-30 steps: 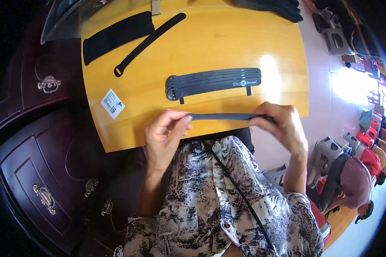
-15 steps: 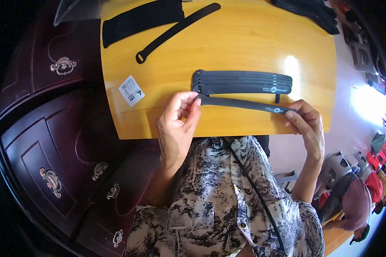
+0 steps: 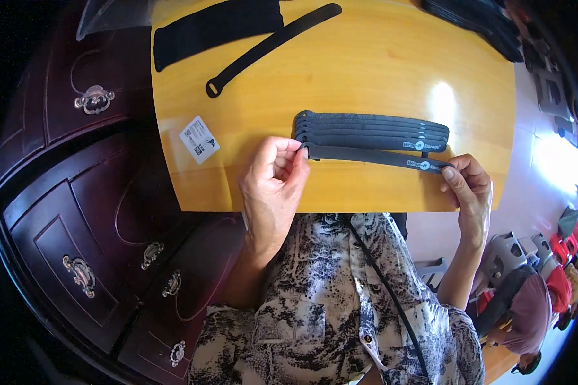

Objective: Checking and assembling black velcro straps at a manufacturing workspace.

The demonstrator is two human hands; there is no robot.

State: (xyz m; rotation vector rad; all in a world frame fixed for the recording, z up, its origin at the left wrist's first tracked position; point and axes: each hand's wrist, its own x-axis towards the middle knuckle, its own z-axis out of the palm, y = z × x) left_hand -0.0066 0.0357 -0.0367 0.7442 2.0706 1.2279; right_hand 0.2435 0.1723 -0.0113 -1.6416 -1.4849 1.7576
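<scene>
Between my two hands stretches a dark grey hook-and-loop strap [image 3: 376, 156] with pale lettering near its right end. My left hand [image 3: 271, 186] pinches its looped left end between thumb and fingers. At the other end, my right hand [image 3: 470, 191] grips the strap's tip, thumb on top. Just beyond it lies a stack of like straps [image 3: 372, 128], fanned so that their edges show in rows, looped ends to the left. The held strap runs along the near edge of this stack, close to it at the left. A short black piece shows below the stack's right end.
A loose black strap [image 3: 273, 48] lies slantwise at the far left, touching a flat black piece [image 3: 217, 32]. A white label card [image 3: 200, 140] rests on the yellow table [image 3: 366, 70]. More black strips [image 3: 478, 27] lie far right. Dark drawers [image 3: 64, 237] stand left; a person [image 3: 528, 305] is at right.
The held strap has come nearer to the stack, chiefly at its right end. Both hands keep their pinch. The whole view has shifted slightly.
</scene>
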